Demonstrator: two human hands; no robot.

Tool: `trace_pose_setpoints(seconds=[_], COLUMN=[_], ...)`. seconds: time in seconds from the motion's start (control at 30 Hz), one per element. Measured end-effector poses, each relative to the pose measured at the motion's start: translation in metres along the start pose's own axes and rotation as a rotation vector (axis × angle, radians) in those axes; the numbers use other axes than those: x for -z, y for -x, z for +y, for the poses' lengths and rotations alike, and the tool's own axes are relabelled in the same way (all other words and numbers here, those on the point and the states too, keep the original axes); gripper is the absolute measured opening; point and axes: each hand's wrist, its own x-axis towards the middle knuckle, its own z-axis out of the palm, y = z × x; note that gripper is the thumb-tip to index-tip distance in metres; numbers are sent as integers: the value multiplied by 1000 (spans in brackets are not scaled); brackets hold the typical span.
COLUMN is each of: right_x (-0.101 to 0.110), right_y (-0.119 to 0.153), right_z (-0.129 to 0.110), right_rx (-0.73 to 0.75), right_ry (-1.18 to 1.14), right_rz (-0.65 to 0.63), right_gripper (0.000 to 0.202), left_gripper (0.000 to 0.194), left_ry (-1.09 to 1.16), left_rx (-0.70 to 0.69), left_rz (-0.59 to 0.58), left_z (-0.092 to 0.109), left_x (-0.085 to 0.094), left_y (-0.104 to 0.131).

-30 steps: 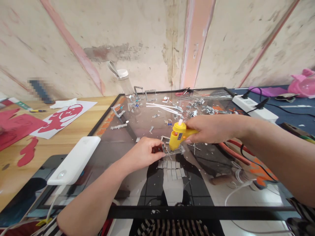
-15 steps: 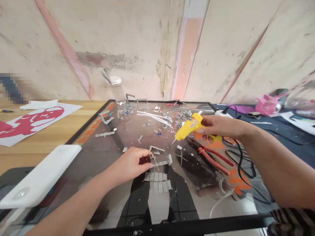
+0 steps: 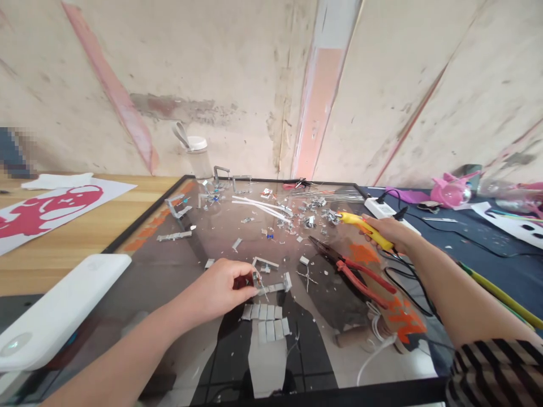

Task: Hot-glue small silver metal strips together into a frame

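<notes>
My left hand [image 3: 218,287] pinches a small grey piece with thin wire ends [image 3: 258,279] between thumb and fingertips, just above the glass tabletop. Close to its fingertips lie a long grey strip [image 3: 275,287] and a bent grey bracket [image 3: 266,264]. Nearer to me are two short rows of grey segments [image 3: 263,312]. In my right hand [image 3: 389,230] is a yellow hot glue gun [image 3: 368,229], its nozzle pointing left toward a heap of small grey scraps [image 3: 317,212]. Below it lie pliers with red handles [image 3: 362,280].
White sticks [image 3: 261,208] lie mid-table, with a twisted wire cross [image 3: 306,277] nearer me. A clear bottle [image 3: 198,159] stands at the back. On the right are a power strip [image 3: 382,209] and black cables [image 3: 407,277]; a white oblong device [image 3: 63,311] is at left.
My right hand has moved right and slightly down with the glue gun, which has turned from pointing down-left to lying more level. My left hand keeps its pinch on the grey piece.
</notes>
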Motion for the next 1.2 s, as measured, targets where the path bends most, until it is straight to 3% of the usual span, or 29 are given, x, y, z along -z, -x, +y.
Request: trace_pose_setpoints(seconds=[0.33, 0.47, 0.57, 0.63, 0.67, 0.7, 0.77, 0.8, 0.97, 1.2], right_x=[-24, -24, -29, -42, -51, -61, -83, -94, -128, -148], right_y=[8, 15, 35, 57, 68, 80, 98, 104, 105, 99], right_z=[7, 0, -14, -27, -33, -39, -50, -54, -58, -52], right_rx=[25, 50, 110, 295, 404, 464, 521, 550, 679, 773], right_ry=[284, 486, 621, 665, 611, 525, 424, 422, 479, 486], right_rz=[76, 173, 289, 288, 202, 34, -239, -304, -328, -256], right_gripper=[47, 40, 34, 31, 28, 27, 28, 32, 36, 21], left_gripper=[22, 20, 19, 19, 19, 19, 19, 19, 18, 18], left_ry=[-12, -13, -18, -29, -36, -44, -68, -80, -83, -77], left_rx=[-1, -3, -3, -3, -3, -3, -6, -6, -2, 12], left_rz=[-6, -20, -16, -14, -18, -21, -20, -20, -34, -22], left_z=[-3, -3, -3, -2, -2, -3, -3, -4, -4, -2], left_x=[0, -1, -2, -2, -2, -2, -2, -2, -2, -3], left_y=[-1, -1, 0, 0, 0, 0, 0, 0, -1, -1])
